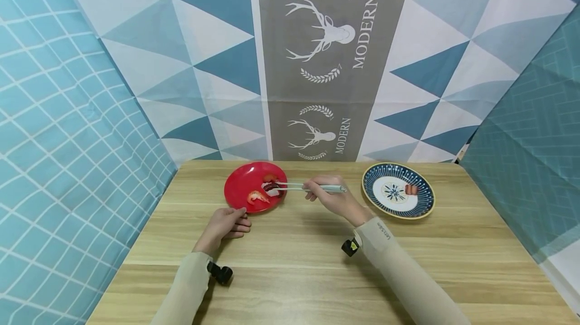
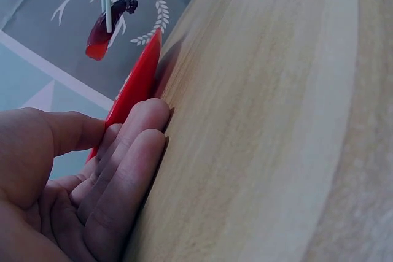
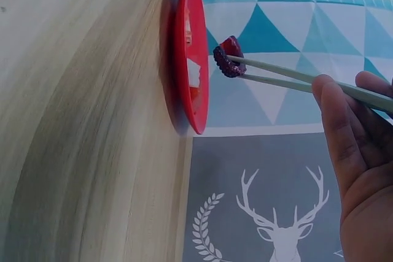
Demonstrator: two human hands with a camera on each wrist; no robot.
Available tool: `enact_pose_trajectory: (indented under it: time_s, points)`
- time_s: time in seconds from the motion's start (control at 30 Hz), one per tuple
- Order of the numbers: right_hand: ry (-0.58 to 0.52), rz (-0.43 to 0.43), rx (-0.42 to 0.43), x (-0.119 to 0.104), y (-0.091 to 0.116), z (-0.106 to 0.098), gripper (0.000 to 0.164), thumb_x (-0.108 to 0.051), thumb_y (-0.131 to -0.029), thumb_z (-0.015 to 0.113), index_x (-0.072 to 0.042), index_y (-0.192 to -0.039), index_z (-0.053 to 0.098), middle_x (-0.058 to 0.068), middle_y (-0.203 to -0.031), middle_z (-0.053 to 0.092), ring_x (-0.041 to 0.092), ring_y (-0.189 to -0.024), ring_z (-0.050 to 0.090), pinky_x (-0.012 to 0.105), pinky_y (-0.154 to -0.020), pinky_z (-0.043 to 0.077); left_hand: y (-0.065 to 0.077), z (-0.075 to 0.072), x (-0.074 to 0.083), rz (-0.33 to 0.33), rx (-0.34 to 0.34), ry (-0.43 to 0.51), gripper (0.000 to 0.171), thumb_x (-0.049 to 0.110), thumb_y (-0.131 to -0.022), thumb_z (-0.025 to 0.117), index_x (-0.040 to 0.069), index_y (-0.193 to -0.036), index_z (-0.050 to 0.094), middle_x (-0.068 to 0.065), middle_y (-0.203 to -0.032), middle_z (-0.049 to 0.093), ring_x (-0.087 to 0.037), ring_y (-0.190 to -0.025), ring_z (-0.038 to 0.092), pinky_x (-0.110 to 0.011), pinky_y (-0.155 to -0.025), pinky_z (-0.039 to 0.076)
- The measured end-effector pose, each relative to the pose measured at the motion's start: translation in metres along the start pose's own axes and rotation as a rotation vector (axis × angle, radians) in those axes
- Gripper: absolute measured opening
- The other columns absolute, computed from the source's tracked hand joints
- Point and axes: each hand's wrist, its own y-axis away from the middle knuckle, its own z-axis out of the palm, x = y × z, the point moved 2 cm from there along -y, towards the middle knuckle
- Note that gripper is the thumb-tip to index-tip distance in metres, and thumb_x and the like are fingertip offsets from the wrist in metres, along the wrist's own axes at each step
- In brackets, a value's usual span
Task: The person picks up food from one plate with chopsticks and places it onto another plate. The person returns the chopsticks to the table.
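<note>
- Left hand (image 1: 224,224): thumb and forefinger pinch red plate's (image 1: 237,186) near rim, other fingers loosely bent.
- Right hand (image 1: 333,196): fingers closed round chopsticks (image 1: 336,188).
- Tips grip dark red piece (image 3: 232,47) above red plate.
- Orange-white piece (image 1: 258,197) on red plate.
- Right: patterned plate (image 1: 394,211), reddish-brown piece (image 1: 411,189) on it.

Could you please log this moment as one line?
left hand: grips red plate; right hand: holds chopsticks; chopsticks: holding dark red piece above red plate; patterned plate: brown piece

Wrist views cut off chopsticks (image 3: 371,99); sleeve lettering (image 1: 383,231) seemingly unreadable.
</note>
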Motion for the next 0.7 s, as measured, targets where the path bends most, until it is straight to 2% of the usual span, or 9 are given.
enact_pose_trajectory:
  time_s: [0.2, 0.7]
  points:
    - [-0.013, 0.016, -0.011, 0.0008, -0.0021, 0.004, 0.022, -0.013, -0.103, 0.062, -0.007, -0.093, 0.08, 0.005, -0.086, 0.08, 0.013, -0.067, 0.075, 0.025, -0.062, 0.063, 0.0011, -0.0002, 0.0005, 0.008, -0.011, 0.004, 0.038, 0.034, -0.107, 0.056, -0.003, -0.11, 0.065, -0.008, -0.089, 0.076, -0.015, -0.075, 0.076, -0.029, -0.069, 0.065]
    - [-0.003, -0.009, -0.009, 0.0007, -0.0069, 0.0097, 0.02, -0.012, -0.102, 0.064, -0.005, -0.091, 0.079, 0.002, -0.078, 0.078, 0.01, -0.064, 0.073, 0.024, -0.061, 0.062, 0.0, 0.0001, 0.0006, 0.001, -0.007, 0.0, 0.038, 0.035, -0.106, 0.056, -0.002, -0.11, 0.065, -0.008, -0.088, 0.076, -0.015, -0.075, 0.076, -0.029, -0.069, 0.065]
